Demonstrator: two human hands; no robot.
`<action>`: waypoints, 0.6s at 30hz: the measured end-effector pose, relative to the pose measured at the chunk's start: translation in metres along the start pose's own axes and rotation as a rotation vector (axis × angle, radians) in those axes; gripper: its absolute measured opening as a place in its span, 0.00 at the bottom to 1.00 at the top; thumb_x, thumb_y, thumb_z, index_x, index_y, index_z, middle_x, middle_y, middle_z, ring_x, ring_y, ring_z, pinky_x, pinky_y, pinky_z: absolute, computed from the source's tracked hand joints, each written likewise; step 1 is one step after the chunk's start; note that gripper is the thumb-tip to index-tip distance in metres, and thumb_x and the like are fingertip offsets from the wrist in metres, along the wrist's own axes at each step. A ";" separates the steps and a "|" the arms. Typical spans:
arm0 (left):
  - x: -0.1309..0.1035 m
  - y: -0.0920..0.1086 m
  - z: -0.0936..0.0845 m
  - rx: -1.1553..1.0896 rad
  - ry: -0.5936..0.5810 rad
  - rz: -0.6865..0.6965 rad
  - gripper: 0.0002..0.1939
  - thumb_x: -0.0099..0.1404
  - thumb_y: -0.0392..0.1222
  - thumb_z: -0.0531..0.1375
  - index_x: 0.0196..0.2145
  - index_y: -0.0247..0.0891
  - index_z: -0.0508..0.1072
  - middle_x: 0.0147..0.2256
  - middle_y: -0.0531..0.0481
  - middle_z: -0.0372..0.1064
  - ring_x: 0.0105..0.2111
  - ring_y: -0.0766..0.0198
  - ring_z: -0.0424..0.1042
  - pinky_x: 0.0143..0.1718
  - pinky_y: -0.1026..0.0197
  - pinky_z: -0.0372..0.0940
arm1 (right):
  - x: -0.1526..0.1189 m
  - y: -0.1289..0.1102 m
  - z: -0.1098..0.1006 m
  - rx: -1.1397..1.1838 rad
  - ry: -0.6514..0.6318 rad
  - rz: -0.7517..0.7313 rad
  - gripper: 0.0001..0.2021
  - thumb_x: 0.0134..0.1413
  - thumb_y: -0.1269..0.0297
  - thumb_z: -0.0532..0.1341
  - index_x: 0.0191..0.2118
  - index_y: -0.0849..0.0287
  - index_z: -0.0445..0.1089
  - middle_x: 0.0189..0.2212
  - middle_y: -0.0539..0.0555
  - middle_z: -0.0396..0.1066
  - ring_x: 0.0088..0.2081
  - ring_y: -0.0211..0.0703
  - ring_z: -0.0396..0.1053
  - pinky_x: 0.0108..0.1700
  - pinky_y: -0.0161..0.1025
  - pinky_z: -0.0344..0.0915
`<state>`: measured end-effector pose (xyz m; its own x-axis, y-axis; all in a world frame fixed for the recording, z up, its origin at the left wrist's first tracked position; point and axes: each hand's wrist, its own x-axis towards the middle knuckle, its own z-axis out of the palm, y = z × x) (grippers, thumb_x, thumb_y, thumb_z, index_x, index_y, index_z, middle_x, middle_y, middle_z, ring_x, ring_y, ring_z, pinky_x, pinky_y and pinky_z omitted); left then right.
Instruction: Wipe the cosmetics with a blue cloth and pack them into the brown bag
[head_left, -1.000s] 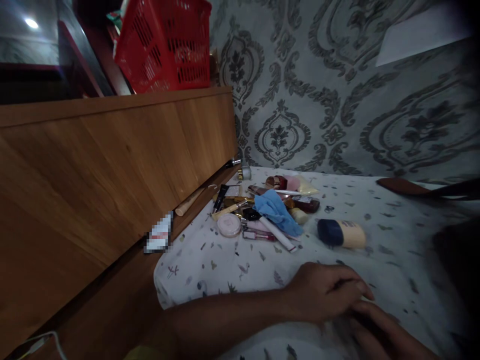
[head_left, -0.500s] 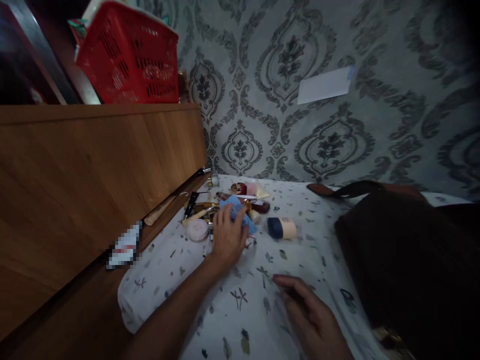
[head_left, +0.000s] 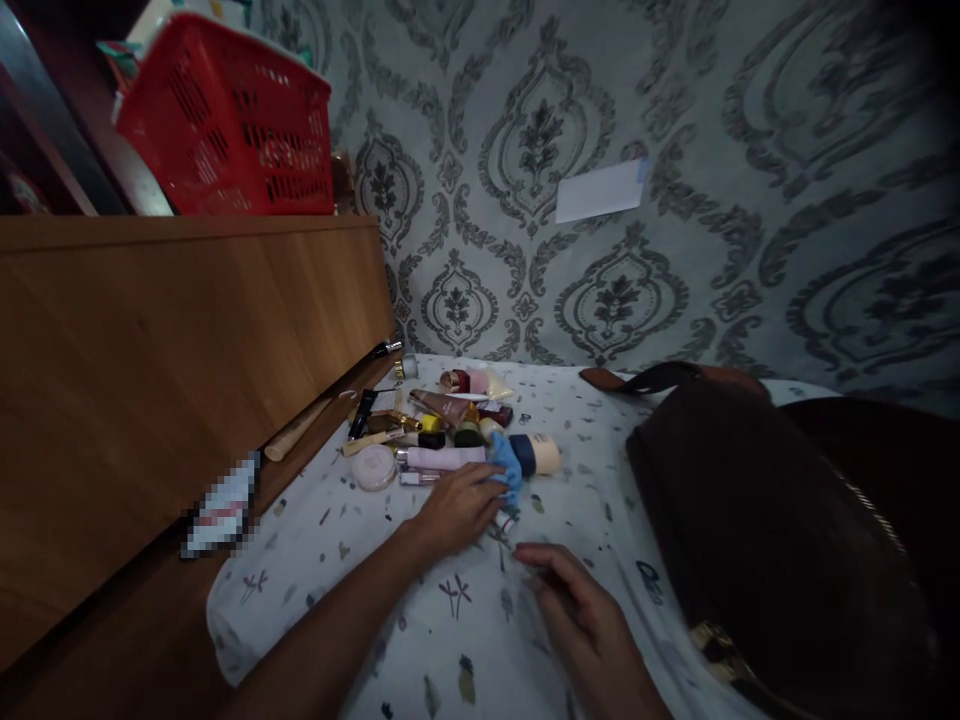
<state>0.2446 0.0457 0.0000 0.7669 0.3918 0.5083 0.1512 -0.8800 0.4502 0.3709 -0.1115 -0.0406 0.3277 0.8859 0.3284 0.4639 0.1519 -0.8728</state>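
Observation:
My left hand (head_left: 457,508) is closed on a crumpled blue cloth (head_left: 508,468), low over the sheet at the near edge of a pile of cosmetics. Close by its fingers lie a lilac tube (head_left: 444,458) and a small clear-and-pink tube (head_left: 418,479). A little white item (head_left: 505,521) shows just below the fingertips, too small to name. Touching or nearly touching the cloth is a navy and cream container (head_left: 535,454). My right hand (head_left: 577,610) hovers nearer to me, loosely curled, thumb and fingers apart, with nothing visible in it.
Around the pile are a round powder jar (head_left: 374,467), a brown tube (head_left: 446,407) and a wooden-handled brush (head_left: 373,441). A dark bag (head_left: 750,510) stands on the right. Along the left runs a wooden cabinet (head_left: 187,330) topped by a red basket (head_left: 232,125).
My left hand has drawn the blue cloth off the pile, towards me and the navy and cream container, uncovering the lilac tube. The view has turned slightly right.

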 end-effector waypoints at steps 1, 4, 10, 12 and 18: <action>0.000 0.003 0.000 -0.035 0.003 -0.011 0.13 0.70 0.38 0.54 0.45 0.41 0.78 0.51 0.40 0.73 0.52 0.53 0.71 0.56 0.51 0.64 | 0.000 -0.001 0.000 -0.003 -0.003 0.003 0.13 0.59 0.61 0.55 0.43 0.56 0.74 0.43 0.58 0.76 0.47 0.49 0.74 0.44 0.39 0.73; 0.001 0.008 -0.006 -0.185 0.137 -0.109 0.12 0.68 0.39 0.56 0.44 0.41 0.79 0.52 0.41 0.73 0.53 0.52 0.70 0.59 0.51 0.61 | 0.000 -0.008 0.001 -0.005 0.005 0.017 0.13 0.58 0.60 0.54 0.42 0.56 0.74 0.43 0.58 0.75 0.46 0.48 0.74 0.45 0.40 0.72; 0.005 -0.013 -0.025 0.115 0.486 -0.321 0.17 0.71 0.41 0.51 0.54 0.37 0.71 0.59 0.38 0.63 0.60 0.50 0.61 0.62 0.46 0.56 | 0.000 -0.024 0.001 0.013 0.033 0.085 0.13 0.55 0.59 0.54 0.40 0.56 0.73 0.39 0.56 0.75 0.41 0.48 0.74 0.40 0.39 0.72; 0.004 -0.025 -0.025 0.343 0.455 -0.396 0.21 0.70 0.41 0.52 0.58 0.34 0.65 0.62 0.34 0.58 0.62 0.47 0.58 0.62 0.42 0.55 | -0.001 -0.025 0.001 -0.014 0.012 0.094 0.13 0.55 0.60 0.53 0.41 0.56 0.72 0.40 0.56 0.75 0.41 0.48 0.73 0.39 0.40 0.71; 0.001 -0.037 -0.013 0.669 0.215 -0.464 0.23 0.67 0.38 0.55 0.58 0.31 0.62 0.62 0.30 0.58 0.62 0.43 0.57 0.61 0.38 0.53 | 0.006 -0.021 0.005 -0.229 -0.039 -0.125 0.14 0.60 0.65 0.50 0.48 0.54 0.68 0.49 0.57 0.70 0.52 0.50 0.68 0.51 0.47 0.68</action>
<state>0.2311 0.0822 -0.0065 0.4104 0.7362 0.5380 0.8117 -0.5638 0.1523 0.3589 -0.1070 -0.0225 0.2268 0.8833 0.4103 0.6742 0.1617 -0.7206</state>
